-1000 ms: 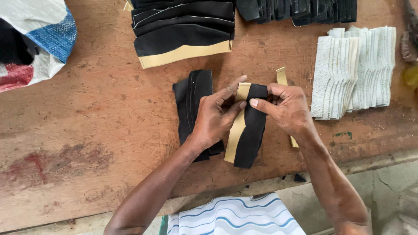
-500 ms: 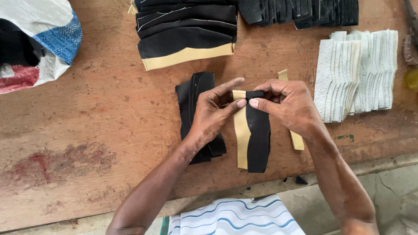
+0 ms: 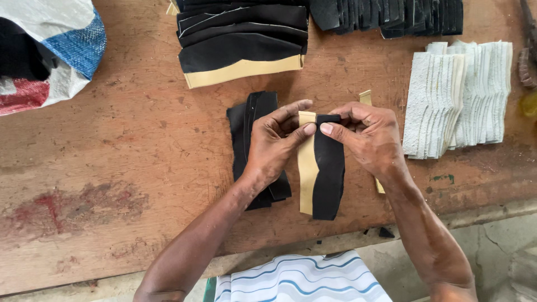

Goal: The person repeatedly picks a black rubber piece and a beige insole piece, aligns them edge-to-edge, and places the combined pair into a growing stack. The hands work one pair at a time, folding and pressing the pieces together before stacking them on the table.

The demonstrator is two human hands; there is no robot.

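Observation:
My left hand (image 3: 274,142) and my right hand (image 3: 366,137) pinch the top end of a curved black strip with a tan backing (image 3: 320,170), thumbs meeting at its upper edge. The strip hangs down flat over the wooden table (image 3: 140,162). Under my left hand lies a small pile of black strips (image 3: 251,120). A tan strip (image 3: 366,98) pokes out from behind my right hand.
A fanned stack of black and tan pieces (image 3: 240,42) lies at the back, more black pieces (image 3: 391,14) to its right. White textured pieces (image 3: 458,95) are spread at the right. A woven sack (image 3: 47,50) sits at the far left.
The black and tan strip has turned from slanted to nearly upright between my fingers. Both hands stay pinched on its top end.

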